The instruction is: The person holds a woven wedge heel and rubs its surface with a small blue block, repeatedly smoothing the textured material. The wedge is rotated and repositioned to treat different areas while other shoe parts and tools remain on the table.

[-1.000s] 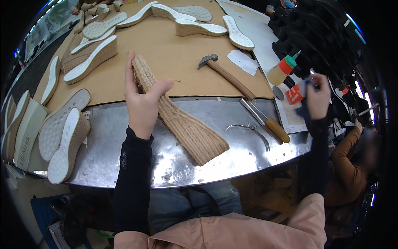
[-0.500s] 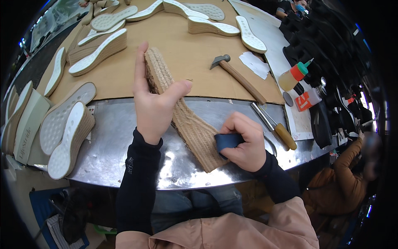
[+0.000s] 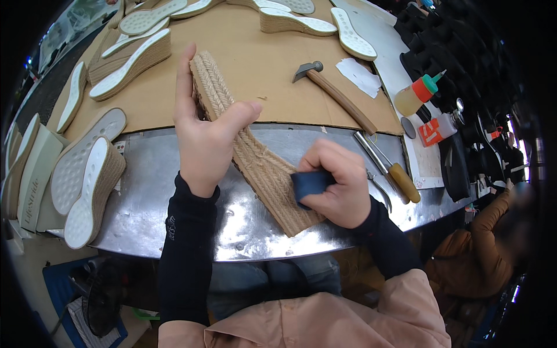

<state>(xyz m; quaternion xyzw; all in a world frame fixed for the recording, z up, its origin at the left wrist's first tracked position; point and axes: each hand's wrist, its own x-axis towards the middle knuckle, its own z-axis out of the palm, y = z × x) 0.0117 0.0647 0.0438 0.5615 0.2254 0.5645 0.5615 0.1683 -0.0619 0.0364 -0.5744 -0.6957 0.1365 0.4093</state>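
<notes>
A wedge shoe sole covered in tan braided jute slants across the metal bench edge, its thick heel end nearest me. My left hand grips its narrow far end, thumb over the braided side and fingers behind. In my right hand is a dark blue, smooth piece, like a block or folded strip; the fingers hide part of it. That piece touches the braided side near the heel. The sole's other face is turned away from view.
Several white-topped wedge soles lie on the cardboard and at the left. To the right are a hammer, a wooden-handled tool, pliers, a glue bottle and a clear red-labelled bottle. Another person sits right.
My right hand and the blue piece have moved slightly up and left along the sole's side. My left hand keeps its grip. The whole view has shifted a little.
</notes>
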